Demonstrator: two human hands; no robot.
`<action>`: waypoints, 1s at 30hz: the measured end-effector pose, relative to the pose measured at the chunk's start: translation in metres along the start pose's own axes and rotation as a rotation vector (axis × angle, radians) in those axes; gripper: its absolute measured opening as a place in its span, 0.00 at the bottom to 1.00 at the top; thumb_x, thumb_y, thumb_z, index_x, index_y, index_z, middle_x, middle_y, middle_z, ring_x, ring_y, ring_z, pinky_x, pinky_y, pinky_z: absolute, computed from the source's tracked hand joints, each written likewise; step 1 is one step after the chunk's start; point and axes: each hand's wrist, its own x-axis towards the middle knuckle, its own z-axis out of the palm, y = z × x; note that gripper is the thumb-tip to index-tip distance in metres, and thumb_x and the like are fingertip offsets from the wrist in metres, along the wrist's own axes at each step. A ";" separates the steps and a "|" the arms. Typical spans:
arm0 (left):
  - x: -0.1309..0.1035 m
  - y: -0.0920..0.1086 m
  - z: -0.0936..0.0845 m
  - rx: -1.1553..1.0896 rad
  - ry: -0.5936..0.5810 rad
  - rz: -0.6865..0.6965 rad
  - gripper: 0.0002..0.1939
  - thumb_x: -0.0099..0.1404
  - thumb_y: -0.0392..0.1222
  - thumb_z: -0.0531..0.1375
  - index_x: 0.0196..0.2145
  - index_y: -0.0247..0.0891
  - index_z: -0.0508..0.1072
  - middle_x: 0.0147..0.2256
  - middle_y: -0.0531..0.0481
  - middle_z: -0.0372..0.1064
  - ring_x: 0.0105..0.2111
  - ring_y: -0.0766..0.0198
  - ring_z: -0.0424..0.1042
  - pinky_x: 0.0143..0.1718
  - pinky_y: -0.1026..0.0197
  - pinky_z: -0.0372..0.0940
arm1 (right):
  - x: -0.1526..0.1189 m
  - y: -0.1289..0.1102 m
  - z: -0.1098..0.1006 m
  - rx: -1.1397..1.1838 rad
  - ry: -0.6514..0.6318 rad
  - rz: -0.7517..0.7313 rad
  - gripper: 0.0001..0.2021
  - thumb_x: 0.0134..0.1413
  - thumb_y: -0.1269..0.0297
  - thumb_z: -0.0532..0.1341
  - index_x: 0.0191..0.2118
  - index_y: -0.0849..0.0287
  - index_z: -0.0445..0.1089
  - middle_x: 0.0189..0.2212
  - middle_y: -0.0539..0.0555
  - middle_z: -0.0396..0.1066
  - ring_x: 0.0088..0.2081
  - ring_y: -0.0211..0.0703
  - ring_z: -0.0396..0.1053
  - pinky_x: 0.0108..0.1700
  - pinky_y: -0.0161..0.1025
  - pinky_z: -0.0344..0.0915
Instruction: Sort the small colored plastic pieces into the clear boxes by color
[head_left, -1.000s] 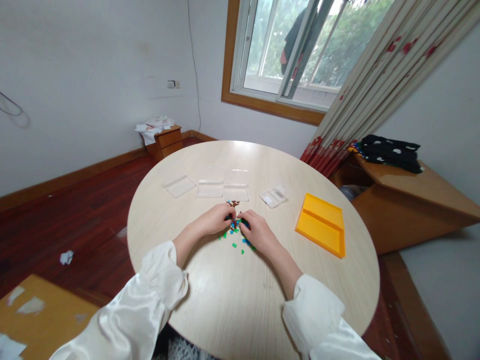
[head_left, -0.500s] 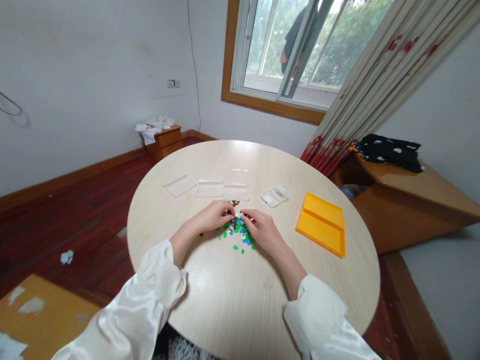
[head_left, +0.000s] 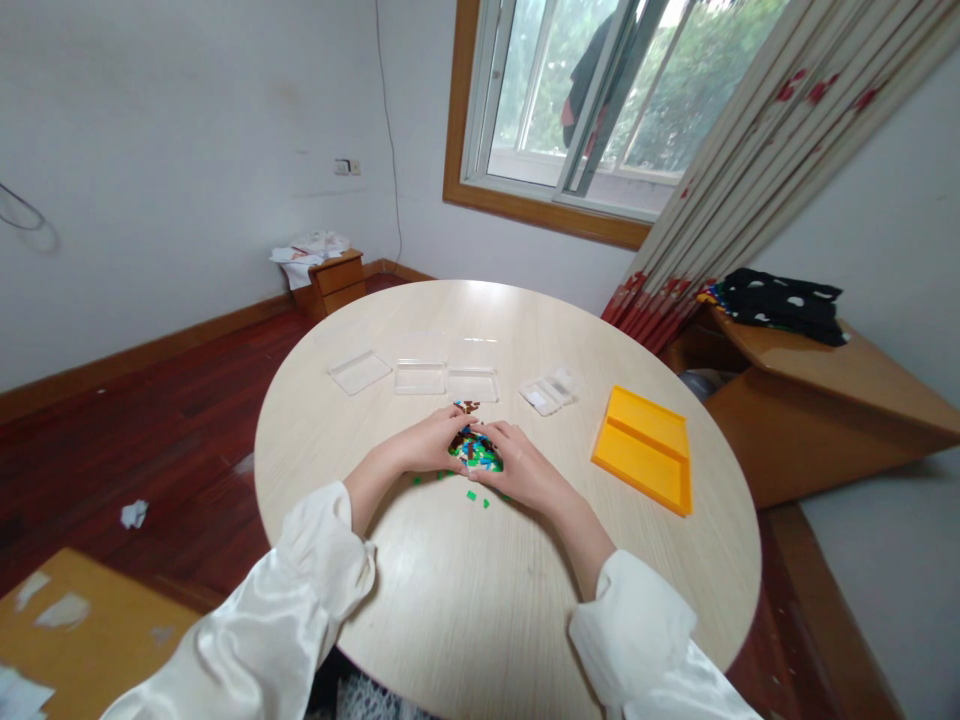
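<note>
A small heap of tiny building bricks (head_left: 478, 452) in green, blue, brown and white lies on the round table, ringed by my two hands. My left hand (head_left: 430, 443) curves around the heap's left side, its thumb apart from its fingers. On the right side, my right hand (head_left: 522, 466) curves the same way, thumb toward me. The fingertips of both hands nearly meet beyond the heap, and the thumbs come close together in front. Some brown bricks (head_left: 468, 406) lie past the fingertips. A few green bricks (head_left: 472, 495) are scattered nearer to me, outside my hands.
Behind the heap stand clear plastic trays (head_left: 420, 378), with another clear tray (head_left: 360, 372) to their left. A small clear case (head_left: 550, 392) sits to the right. Farther right lies a yellow two-part tray (head_left: 643, 450). The pale round table (head_left: 450, 600) has a curved edge.
My hands have spread from a pinching pose at the heap's middle to a cupped pose around it. The bricks are now drawn closer together between them.
</note>
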 end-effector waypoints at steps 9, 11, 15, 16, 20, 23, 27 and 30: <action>0.005 0.007 0.008 0.071 0.041 0.001 0.08 0.56 0.31 0.56 0.35 0.33 0.72 0.36 0.45 0.66 0.38 0.58 0.66 0.41 0.59 0.62 | 0.007 0.004 0.007 0.031 0.035 -0.022 0.12 0.51 0.74 0.60 0.42 0.57 0.69 0.39 0.55 0.69 0.43 0.42 0.67 0.47 0.42 0.64; 0.006 0.007 0.009 0.086 0.052 0.001 0.07 0.57 0.30 0.55 0.33 0.33 0.71 0.34 0.45 0.66 0.37 0.59 0.66 0.41 0.59 0.62 | 0.007 0.004 0.007 0.026 0.048 -0.021 0.11 0.51 0.75 0.59 0.41 0.58 0.69 0.37 0.54 0.69 0.41 0.42 0.68 0.46 0.41 0.64; 0.008 0.009 0.010 0.094 0.081 -0.009 0.08 0.56 0.28 0.54 0.32 0.33 0.71 0.33 0.45 0.68 0.36 0.60 0.66 0.40 0.59 0.62 | 0.008 0.003 0.007 0.017 0.085 -0.026 0.10 0.51 0.76 0.57 0.39 0.58 0.70 0.36 0.54 0.70 0.39 0.41 0.68 0.44 0.40 0.65; 0.009 0.009 0.010 0.089 0.094 -0.016 0.09 0.56 0.28 0.54 0.32 0.34 0.71 0.33 0.45 0.68 0.36 0.60 0.66 0.40 0.59 0.62 | 0.008 0.003 0.007 0.020 0.101 -0.027 0.10 0.52 0.76 0.57 0.39 0.58 0.69 0.35 0.53 0.70 0.39 0.41 0.68 0.43 0.40 0.65; 0.009 0.010 0.008 0.036 0.142 -0.030 0.11 0.54 0.25 0.54 0.33 0.34 0.72 0.33 0.47 0.69 0.36 0.61 0.67 0.40 0.60 0.62 | 0.009 0.002 0.006 0.037 0.165 -0.035 0.09 0.53 0.75 0.57 0.39 0.58 0.69 0.35 0.54 0.71 0.39 0.42 0.69 0.42 0.40 0.65; 0.009 0.010 0.006 -0.002 0.190 -0.039 0.12 0.55 0.25 0.53 0.33 0.33 0.72 0.33 0.47 0.69 0.36 0.62 0.67 0.41 0.61 0.62 | 0.010 0.002 0.005 0.049 0.212 -0.039 0.09 0.54 0.73 0.56 0.40 0.59 0.69 0.36 0.56 0.72 0.40 0.43 0.70 0.42 0.40 0.66; 0.009 0.011 0.002 -0.022 0.245 -0.041 0.11 0.57 0.26 0.53 0.35 0.34 0.72 0.35 0.47 0.68 0.38 0.62 0.67 0.42 0.60 0.62 | 0.010 0.004 0.003 0.064 0.261 -0.041 0.12 0.54 0.74 0.55 0.42 0.58 0.69 0.39 0.56 0.73 0.42 0.43 0.70 0.45 0.41 0.66; 0.009 0.011 0.001 -0.017 0.271 -0.037 0.11 0.57 0.26 0.53 0.35 0.34 0.72 0.36 0.46 0.68 0.39 0.62 0.67 0.44 0.60 0.62 | 0.010 0.006 0.003 0.067 0.286 -0.037 0.13 0.52 0.76 0.54 0.42 0.58 0.70 0.39 0.56 0.74 0.42 0.43 0.71 0.46 0.42 0.66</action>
